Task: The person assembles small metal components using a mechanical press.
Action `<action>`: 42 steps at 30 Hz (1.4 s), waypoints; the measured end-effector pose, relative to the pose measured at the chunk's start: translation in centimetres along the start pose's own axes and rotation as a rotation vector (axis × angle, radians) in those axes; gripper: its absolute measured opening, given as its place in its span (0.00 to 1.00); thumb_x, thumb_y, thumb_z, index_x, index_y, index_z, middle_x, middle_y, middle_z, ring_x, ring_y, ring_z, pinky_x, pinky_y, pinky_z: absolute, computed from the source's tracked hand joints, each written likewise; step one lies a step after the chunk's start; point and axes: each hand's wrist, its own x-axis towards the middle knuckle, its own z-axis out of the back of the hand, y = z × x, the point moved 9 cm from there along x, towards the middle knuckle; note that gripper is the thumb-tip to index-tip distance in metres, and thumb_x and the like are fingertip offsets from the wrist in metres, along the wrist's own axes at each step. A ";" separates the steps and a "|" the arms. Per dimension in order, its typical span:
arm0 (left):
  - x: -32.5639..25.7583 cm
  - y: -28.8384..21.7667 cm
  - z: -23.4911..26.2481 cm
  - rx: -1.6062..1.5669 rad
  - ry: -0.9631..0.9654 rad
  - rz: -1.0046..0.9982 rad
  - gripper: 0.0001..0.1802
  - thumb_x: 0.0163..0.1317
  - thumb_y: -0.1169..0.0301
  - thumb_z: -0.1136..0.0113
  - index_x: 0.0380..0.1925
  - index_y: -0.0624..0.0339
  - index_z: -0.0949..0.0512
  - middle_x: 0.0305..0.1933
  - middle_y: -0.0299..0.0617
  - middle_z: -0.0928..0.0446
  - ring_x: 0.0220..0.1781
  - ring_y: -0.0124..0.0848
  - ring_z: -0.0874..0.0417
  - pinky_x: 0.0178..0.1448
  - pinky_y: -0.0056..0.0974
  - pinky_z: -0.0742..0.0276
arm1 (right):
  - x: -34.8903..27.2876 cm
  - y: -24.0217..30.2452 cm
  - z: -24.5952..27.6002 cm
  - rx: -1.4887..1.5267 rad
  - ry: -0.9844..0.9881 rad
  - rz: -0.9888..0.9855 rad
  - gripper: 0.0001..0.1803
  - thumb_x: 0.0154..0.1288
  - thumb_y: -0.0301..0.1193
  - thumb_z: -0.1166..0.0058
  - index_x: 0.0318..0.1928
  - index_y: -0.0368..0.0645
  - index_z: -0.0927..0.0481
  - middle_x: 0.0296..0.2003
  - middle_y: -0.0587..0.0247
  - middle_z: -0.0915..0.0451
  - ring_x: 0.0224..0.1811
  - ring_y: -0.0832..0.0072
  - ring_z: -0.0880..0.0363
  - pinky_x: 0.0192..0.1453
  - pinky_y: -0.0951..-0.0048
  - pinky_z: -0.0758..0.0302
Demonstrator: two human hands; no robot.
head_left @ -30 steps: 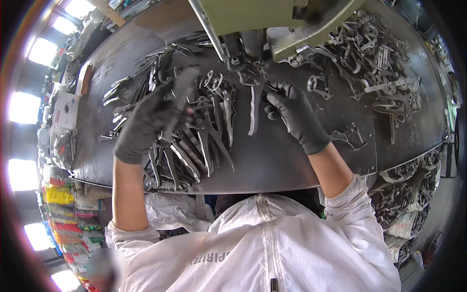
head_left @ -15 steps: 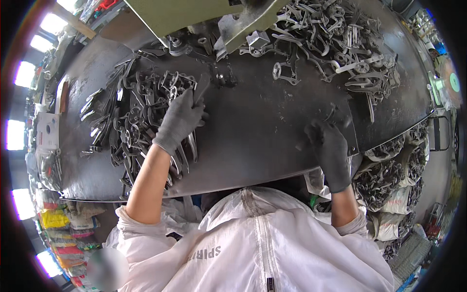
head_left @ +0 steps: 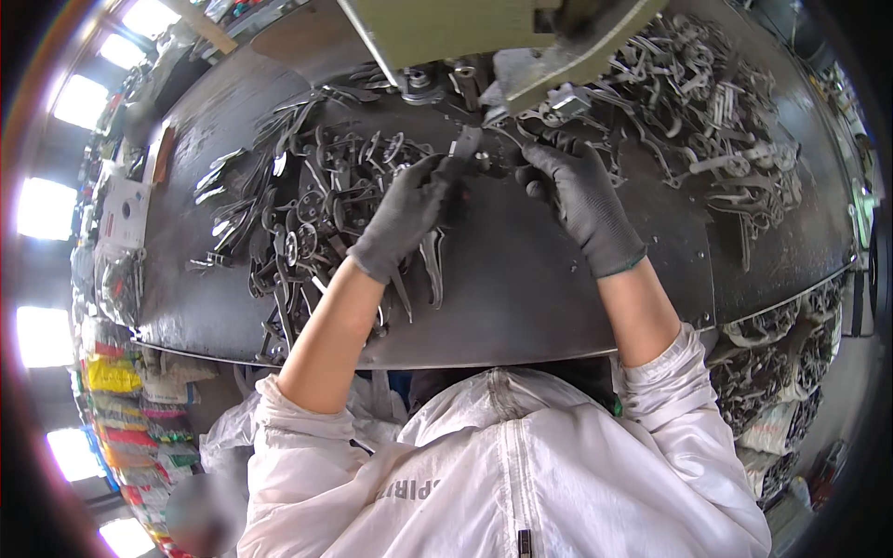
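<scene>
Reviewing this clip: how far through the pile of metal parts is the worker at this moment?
Done: a heap of parts lies right of the green machine. In hand: both gloved hands, left hand and right hand, meet at one metal piece beneath it. Left: a large pile on the left of the dark table.

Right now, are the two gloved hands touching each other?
Apart. The head view shows the left hand and right hand with a strip of dark table between them; both reach toward small metal parts under the machine.

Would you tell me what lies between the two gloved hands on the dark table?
In the head view, a small metal part between left hand and right hand.
</scene>
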 end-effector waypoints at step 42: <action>-10.0 3.0 32.8 1.281 -0.539 0.427 0.16 0.53 0.70 0.51 0.43 0.60 0.23 0.44 0.56 0.23 0.49 0.49 0.23 0.50 0.45 0.28 | 0.2 -2.2 -2.3 -0.207 0.101 0.033 0.19 0.63 0.26 0.52 0.53 0.32 0.33 0.34 0.63 0.25 0.24 0.82 0.26 0.25 0.83 0.27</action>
